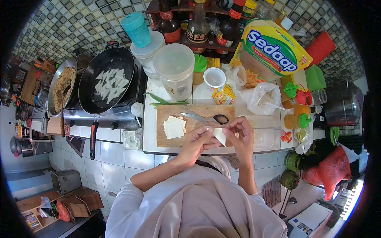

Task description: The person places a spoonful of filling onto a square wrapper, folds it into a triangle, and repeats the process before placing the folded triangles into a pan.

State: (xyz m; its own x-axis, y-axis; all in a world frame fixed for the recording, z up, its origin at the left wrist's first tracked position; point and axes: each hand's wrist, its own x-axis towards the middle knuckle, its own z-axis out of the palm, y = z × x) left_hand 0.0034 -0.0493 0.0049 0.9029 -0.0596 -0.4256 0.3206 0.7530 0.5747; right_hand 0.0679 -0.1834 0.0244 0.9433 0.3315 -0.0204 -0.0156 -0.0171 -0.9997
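Checkered tile (95, 29) backs the counter (149, 131) on my distant feed, where the left hand (195, 141) and right hand (240, 137) pinch a pale folded sheet (220, 135) between their fingertips, over the near right corner of a wooden board (164, 113). Just beyond, I see scissors (200, 116) lying on the board, with stacked squares (173, 129) to the left. Farther left, a black pan (88, 85) of white pieces (112, 85) sits on the stove (93, 115); at far right stands a Sedaap bag (274, 49).

A thin cream-coloured sheet (219, 135), its pointed corner towards the person, is held between left hand (197, 142) and right hand (240, 137)
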